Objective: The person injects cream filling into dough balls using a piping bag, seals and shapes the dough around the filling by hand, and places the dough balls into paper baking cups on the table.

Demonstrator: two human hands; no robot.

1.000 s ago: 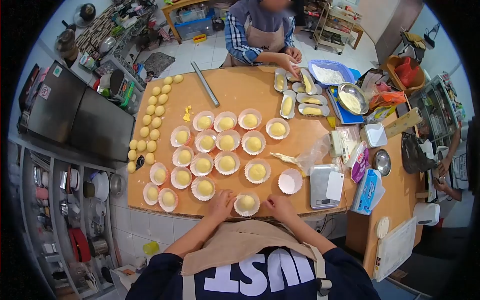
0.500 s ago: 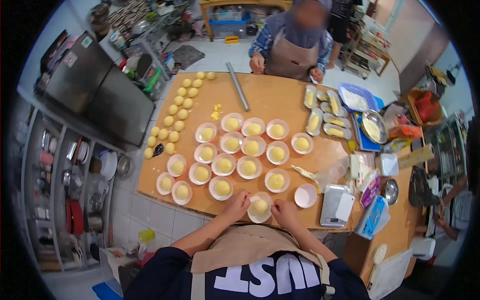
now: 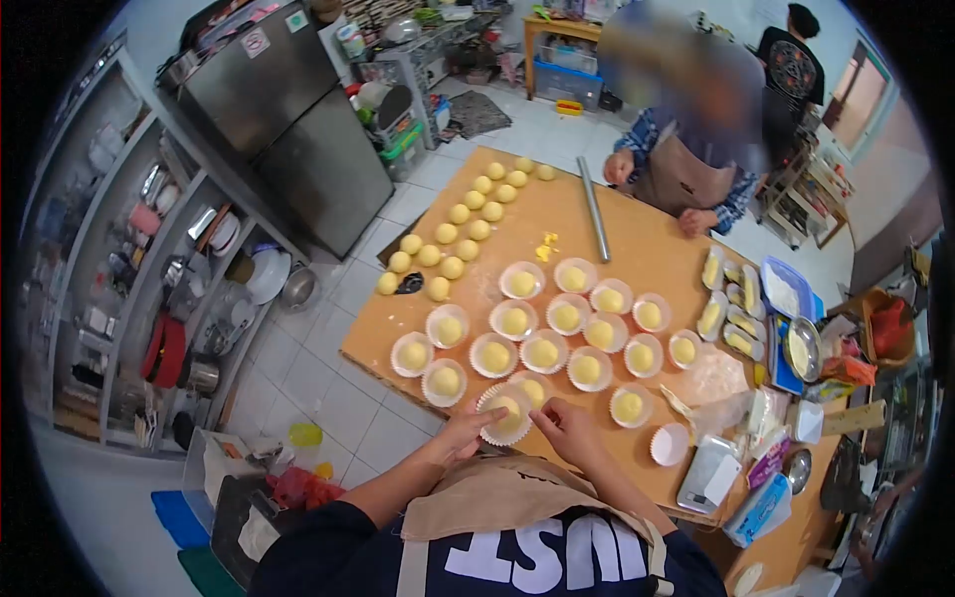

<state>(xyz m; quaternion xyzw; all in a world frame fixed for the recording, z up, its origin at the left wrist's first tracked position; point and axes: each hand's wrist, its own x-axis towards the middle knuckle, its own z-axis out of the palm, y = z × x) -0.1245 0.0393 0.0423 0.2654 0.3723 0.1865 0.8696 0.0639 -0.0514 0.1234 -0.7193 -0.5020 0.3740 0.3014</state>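
My left hand [image 3: 466, 434] is closed on the side of a white fluted paper cup [image 3: 490, 434] holding a pale yellow dough ball [image 3: 505, 414]. The cup is raised at the table's near edge and partly covers another filled cup behind it. Just right of the held cup, my right hand [image 3: 567, 430] has its fingers curled together. Its fingertips are close to the rim; I cannot tell whether they touch it or pinch anything. Several more dough balls in paper cups [image 3: 542, 352] stand in loose rows beyond my hands.
Bare dough balls [image 3: 477, 230] line the table's [image 3: 418, 333] left side. A metal rod [image 3: 594, 209] lies near a co-worker's hands [image 3: 699, 221]. To the right are an unfilled paper cup [image 3: 668, 445], a kitchen scale [image 3: 709, 475], small filled tins [image 3: 711, 318] and a tissue pack [image 3: 759, 509].
My view has turned left, so the table appears shifted right. The cup between my hands has moved left across the table, up against another filled cup, with my left hand gripping its side.
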